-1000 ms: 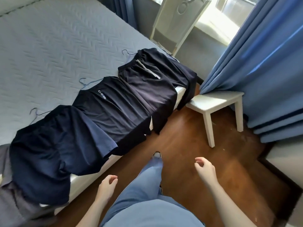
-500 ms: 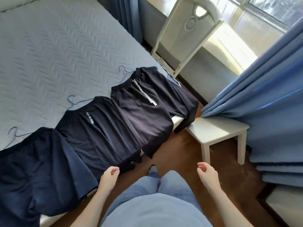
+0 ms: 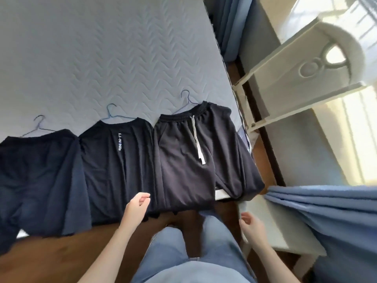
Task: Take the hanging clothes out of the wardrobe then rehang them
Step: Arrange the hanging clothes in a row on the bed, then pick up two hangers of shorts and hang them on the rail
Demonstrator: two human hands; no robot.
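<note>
Three dark garments on hangers lie in a row along the bed (image 3: 102,48) edge: navy shirt (image 3: 38,180), logo shirt (image 3: 118,170), drawstring shorts (image 3: 189,160). I see my left hand (image 3: 136,207) loosely curled above the logo shirt's hem, holding nothing; my right hand (image 3: 253,227) hovers half-open, empty.

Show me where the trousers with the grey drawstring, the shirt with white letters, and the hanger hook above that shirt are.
trousers (image 3: 183,160): head view, on the left leg.
shirt (image 3: 106,160): head view, on the chest, left of the letters.
hanger hook (image 3: 110,108): head view, on the blue curved top.
</note>
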